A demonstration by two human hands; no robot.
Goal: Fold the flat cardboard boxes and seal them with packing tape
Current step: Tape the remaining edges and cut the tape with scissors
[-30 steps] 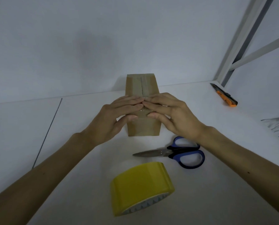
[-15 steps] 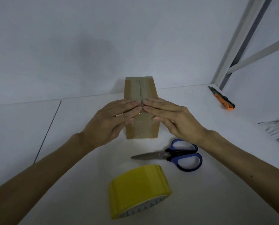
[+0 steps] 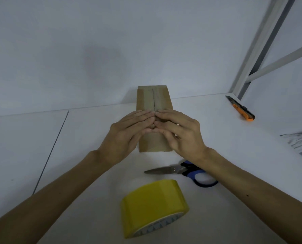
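Both hands press flat on top of the cardboard box.

The left hand [image 3: 127, 136] and right hand [image 3: 180, 134] lie palm-down with fingers straight, gripping nothing, their fingertips meeting over the box's centre seam. The forearms reach in from the near corners. The cardboard box [image 3: 154, 144] stands mid-table [image 3: 79, 155], near the back wall. Scissors [image 3: 166, 170] lie just in front, the yellow packing tape roll [image 3: 153, 203] nearer still. An orange utility knife [image 3: 241, 109] lies well apart, far right.
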